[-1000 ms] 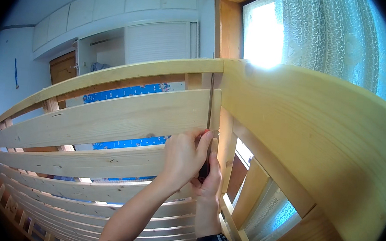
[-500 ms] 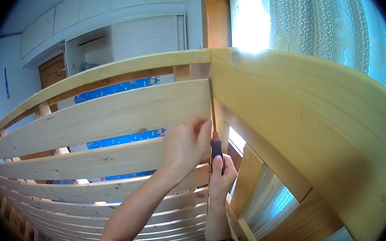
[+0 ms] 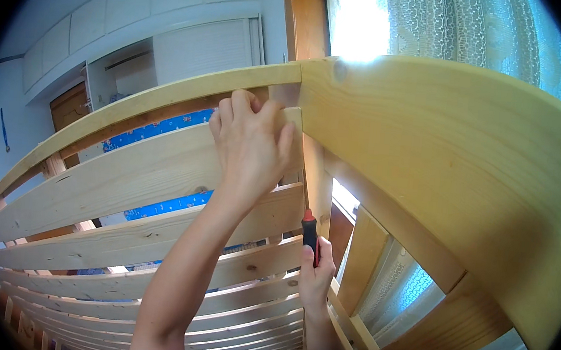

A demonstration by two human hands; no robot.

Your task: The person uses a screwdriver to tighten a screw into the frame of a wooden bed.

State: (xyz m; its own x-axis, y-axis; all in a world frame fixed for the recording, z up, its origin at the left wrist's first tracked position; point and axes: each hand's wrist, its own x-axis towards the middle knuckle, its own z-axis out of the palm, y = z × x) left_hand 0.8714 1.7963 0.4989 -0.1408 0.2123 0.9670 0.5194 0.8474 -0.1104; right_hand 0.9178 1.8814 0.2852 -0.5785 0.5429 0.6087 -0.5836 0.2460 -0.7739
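Observation:
My left hand [image 3: 251, 142] is bent over the top edge of the uppermost pale wooden slat [image 3: 142, 153], close to its right end; the fingertips are hidden behind it. Lower and to the right, my right hand [image 3: 318, 275] is wrapped round the black and red handle of a screwdriver [image 3: 310, 236]. Its thin shaft points upward beside the slat ends, and its tip is hard to make out. A broad, smooth wooden board [image 3: 431, 135] stands to the right of the slat ends.
A curved wooden rail [image 3: 167, 95] runs above the slats, with several more slats [image 3: 236, 304] below. Blue patterned fabric [image 3: 157, 131] shows through the gaps. Behind are a window [image 3: 357, 22], lace curtains [image 3: 466, 31] and white cupboards [image 3: 202, 45]. A loose-looking wooden piece [image 3: 362, 259] stands at right.
My left hand has gone up and slightly left, from the slat's face near its end to its top edge. My right hand has lowered a little with the screwdriver.

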